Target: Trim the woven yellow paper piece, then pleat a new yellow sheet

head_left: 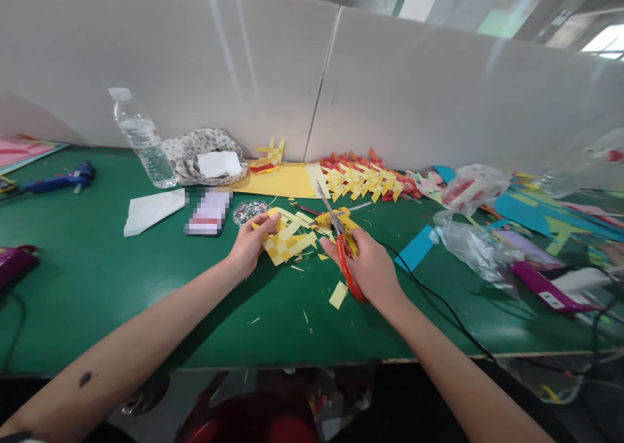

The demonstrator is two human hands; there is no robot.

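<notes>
A: Specify the condition of the left hand (251, 241).
B: Thumb and fingers are clamped on the woven yellow paper (283, 244), which projects from the fingertips toward the right hand (373, 264).
A: Specify the condition of the right hand.
B: Closed around the red handles of the scissors (350, 270). The blades point away from the body, angled left of that hand.
A: List adjacent items.
B: Yellow glue gun (347, 216): just beyond the right hand, partly behind the scissors. Pale yellow rectangle (338, 295): on the green table (195, 326), near side, left of the right hand. Dish of small pieces (250, 212): just beyond the left hand.
A: List outer items.
B: Blue strip (414, 248): right of the right hand. Folded yellow pieces (365, 181): farther beyond it. Clear bottle (142, 145): well beyond and left of the left hand.
</notes>
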